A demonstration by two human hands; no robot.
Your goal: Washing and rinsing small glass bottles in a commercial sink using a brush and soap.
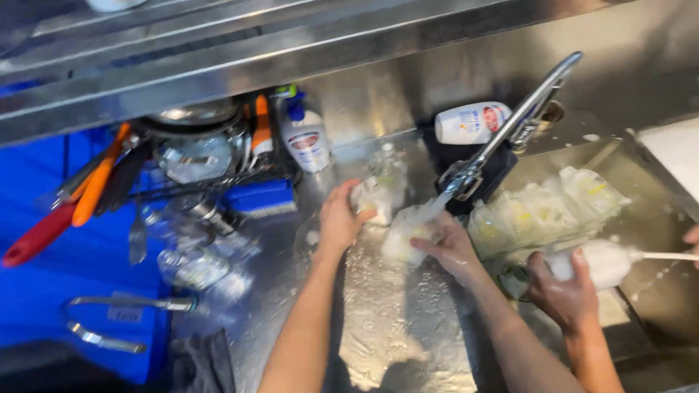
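while water runs from the long steel tap, the right hand curls its fingers around a soapy clear plastic container under the spout, over the wet steel sink counter. the left hand closes on another clear foamy piece just beside it. a co-worker's hand grips a white bottle nearby.

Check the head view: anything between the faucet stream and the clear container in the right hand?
Nothing visible. The right hand holds the clear container directly under the faucet spout; the left hand is off to the side, on another container.
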